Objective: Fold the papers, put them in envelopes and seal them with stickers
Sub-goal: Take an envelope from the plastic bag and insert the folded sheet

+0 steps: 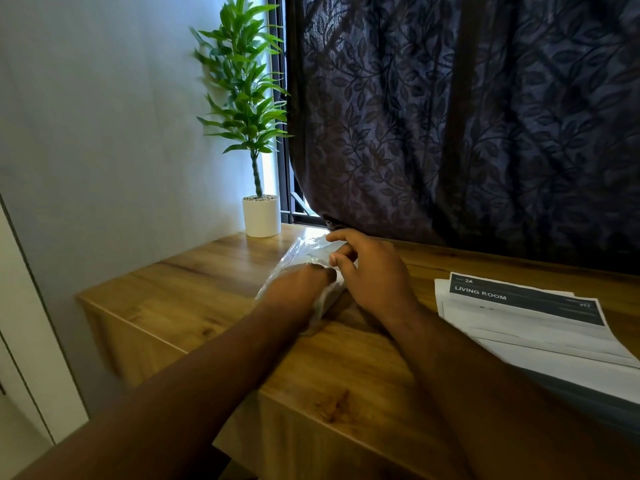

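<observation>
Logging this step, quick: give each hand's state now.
Left hand: grips the clear plastic packet.
Right hand: touches the packet's edge; whether it pinches cannot be told.

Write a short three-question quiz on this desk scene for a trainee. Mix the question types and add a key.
1. True or false: the left hand and the right hand are both on the clear plastic packet.
2. Pick one: the printed papers lie A) on the table to the right of both hands, B) on the floor, C) on top of the packet.
3. Fill in the missing word: the dark header on the top sheet reads "LIVING ____".

Key: 1 true; 2 A; 3 ROOM.
</observation>
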